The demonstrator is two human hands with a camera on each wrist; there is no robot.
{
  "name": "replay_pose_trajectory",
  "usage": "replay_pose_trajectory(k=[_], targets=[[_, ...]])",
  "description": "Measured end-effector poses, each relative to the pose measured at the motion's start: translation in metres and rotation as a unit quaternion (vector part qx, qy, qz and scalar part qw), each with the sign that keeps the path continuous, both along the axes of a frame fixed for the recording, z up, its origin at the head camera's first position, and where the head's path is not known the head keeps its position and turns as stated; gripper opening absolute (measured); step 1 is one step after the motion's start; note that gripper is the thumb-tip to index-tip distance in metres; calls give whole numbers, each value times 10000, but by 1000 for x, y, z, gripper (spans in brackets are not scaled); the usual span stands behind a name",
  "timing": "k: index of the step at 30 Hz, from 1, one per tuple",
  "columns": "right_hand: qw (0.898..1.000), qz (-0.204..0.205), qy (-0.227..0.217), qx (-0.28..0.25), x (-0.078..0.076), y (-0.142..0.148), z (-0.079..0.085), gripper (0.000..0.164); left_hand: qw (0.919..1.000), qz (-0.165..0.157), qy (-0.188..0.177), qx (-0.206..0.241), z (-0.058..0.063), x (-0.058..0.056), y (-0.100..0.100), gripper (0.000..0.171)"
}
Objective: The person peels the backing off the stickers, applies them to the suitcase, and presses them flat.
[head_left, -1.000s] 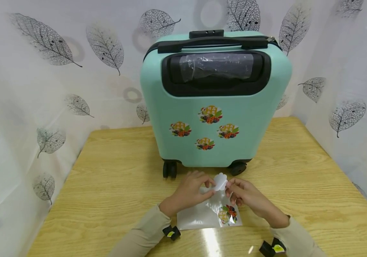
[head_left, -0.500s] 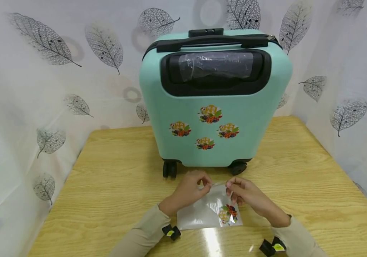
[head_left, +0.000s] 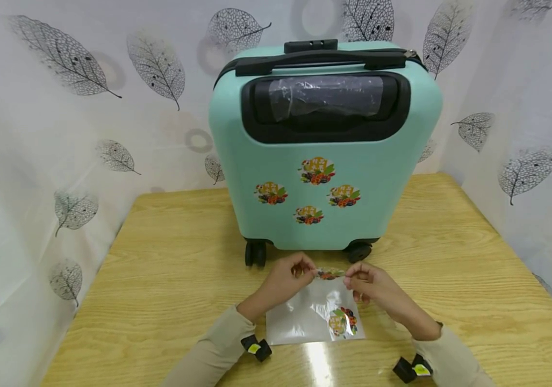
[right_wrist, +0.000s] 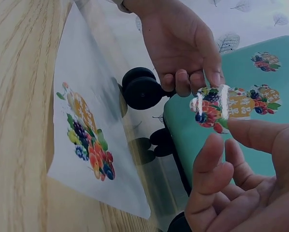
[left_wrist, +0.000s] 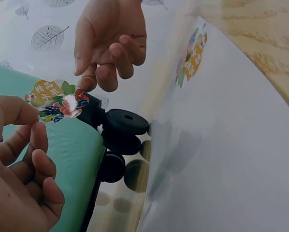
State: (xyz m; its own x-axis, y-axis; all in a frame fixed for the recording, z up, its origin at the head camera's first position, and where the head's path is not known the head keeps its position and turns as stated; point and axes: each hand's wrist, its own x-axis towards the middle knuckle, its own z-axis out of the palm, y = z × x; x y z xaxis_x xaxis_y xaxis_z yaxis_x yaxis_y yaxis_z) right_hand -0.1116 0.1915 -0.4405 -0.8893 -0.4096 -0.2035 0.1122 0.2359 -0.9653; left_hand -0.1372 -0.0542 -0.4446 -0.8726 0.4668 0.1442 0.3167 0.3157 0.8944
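Observation:
A fruit-print sticker (head_left: 330, 274) is stretched between both hands above the backing sheet; its printed side shows in both wrist views. My left hand (head_left: 282, 282) pinches its left edge between thumb and forefinger. At the opposite edge my right hand (head_left: 377, 290) pinches it too, other fingers loosely curled. Below lies the glossy white sheet (head_left: 295, 322), with one more sticker (head_left: 343, 322) near its right front corner. Behind the hands stands a mint-green suitcase (head_left: 266, 161), bearing several matching stickers (head_left: 316, 171) on its face.
Black wheels (head_left: 255, 253) carry the suitcase on the wood-grain table (head_left: 174, 258). A leaf-print curtain (head_left: 159, 129) surrounds the table at the back and sides. Clear film (head_left: 326, 97) covers the black recess near the suitcase's top.
The held sticker has turned from its plain white back, through edge-on, to its printed side facing up. Both hands now pinch it, with the right hand shifted slightly rightward.

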Motion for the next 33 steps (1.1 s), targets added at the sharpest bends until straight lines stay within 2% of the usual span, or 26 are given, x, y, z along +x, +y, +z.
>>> replay_pose_trajectory(k=[10,20,33], targets=[[9999,15,96,64,-1,-5,1,27,9973,-96,-560,470,1,-1,-1,12],[9994,20,328,64,-3,-8,3,26,9951,-239,-694,664,3,-3,-3,13],[9977,-116,651,129,-13,-29,16,19,9934,153,-830,782,12,-5,-16,15]])
